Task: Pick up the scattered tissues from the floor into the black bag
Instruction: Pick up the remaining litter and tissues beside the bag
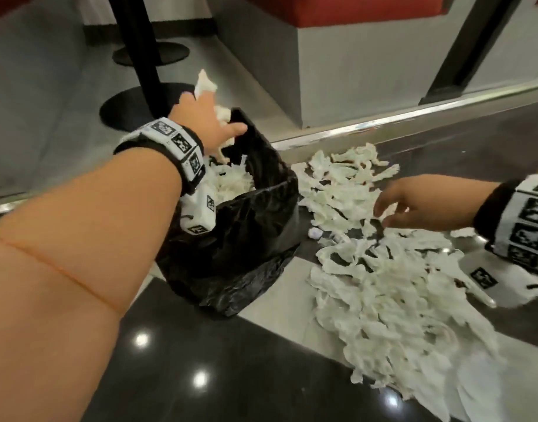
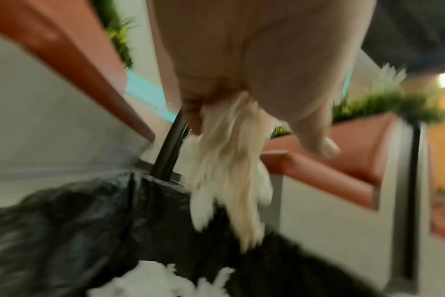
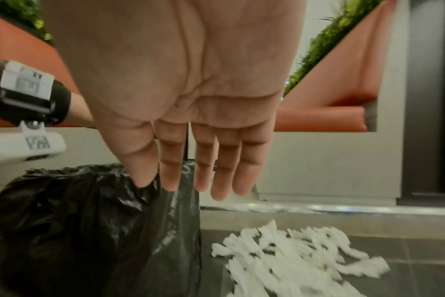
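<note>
Scattered tissues (image 1: 380,287): a wide drift of white torn pieces lies on the floor to the right of the black bag, stretching from near the metal strip toward the near edge of the head view; the right wrist view shows the far end of the drift (image 3: 287,259)
Held tissues (image 2: 229,176): a bunch hangs down from the left hand, directly above the bag's open mouth; a tuft also sticks up past the knuckles (image 1: 204,82)
Black bag (image 1: 246,239): stands open on the floor between the two arms, crumpled and glossy, with white tissues already inside (seen through the mouth in the head and left wrist views)
Left hand (image 1: 205,123): over the bag's far rim, fingers curled round the bunch; the left wrist view is blurred, so whether the grip is loosening I cannot tell
Right hand (image 1: 420,205): palm down, fingers (image 3: 170,160) straight and slightly spread, holding nothing; it hovers low over the far part of the drift, just right of the bag, and seems not quite in contact with the pieces
Wrist bands: black straps with white marker blocks on both wrists
Floor (image 1: 231,376): dark glossy tiles with a pale band
Metal strip (image 1: 383,120): runs behind the drift
Black post (image 1: 139,50): rises from a round base behind the bag
</note>
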Action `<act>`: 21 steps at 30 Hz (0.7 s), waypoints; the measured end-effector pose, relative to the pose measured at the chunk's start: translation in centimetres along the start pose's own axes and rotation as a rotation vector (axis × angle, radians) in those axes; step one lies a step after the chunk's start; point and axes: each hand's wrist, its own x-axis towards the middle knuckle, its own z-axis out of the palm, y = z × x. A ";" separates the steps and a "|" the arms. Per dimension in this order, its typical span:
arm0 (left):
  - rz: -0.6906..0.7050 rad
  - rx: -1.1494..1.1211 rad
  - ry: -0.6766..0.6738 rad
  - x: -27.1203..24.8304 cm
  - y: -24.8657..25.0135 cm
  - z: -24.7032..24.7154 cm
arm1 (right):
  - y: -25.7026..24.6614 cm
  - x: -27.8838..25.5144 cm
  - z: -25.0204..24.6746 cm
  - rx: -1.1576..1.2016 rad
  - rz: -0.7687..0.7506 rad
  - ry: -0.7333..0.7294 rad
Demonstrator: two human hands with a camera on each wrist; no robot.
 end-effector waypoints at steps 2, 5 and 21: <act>-0.040 0.265 -0.197 0.0 -0.1 2.7 | 3.4 0.3 2.9 0.041 0.012 -0.017; -0.014 0.398 -0.155 -2.0 1.0 4.3 | 8.0 1.8 8.7 0.042 0.012 -0.038; 0.266 0.803 -0.686 -20.2 14.5 9.0 | 10.7 6.5 20.4 0.158 -0.460 -0.142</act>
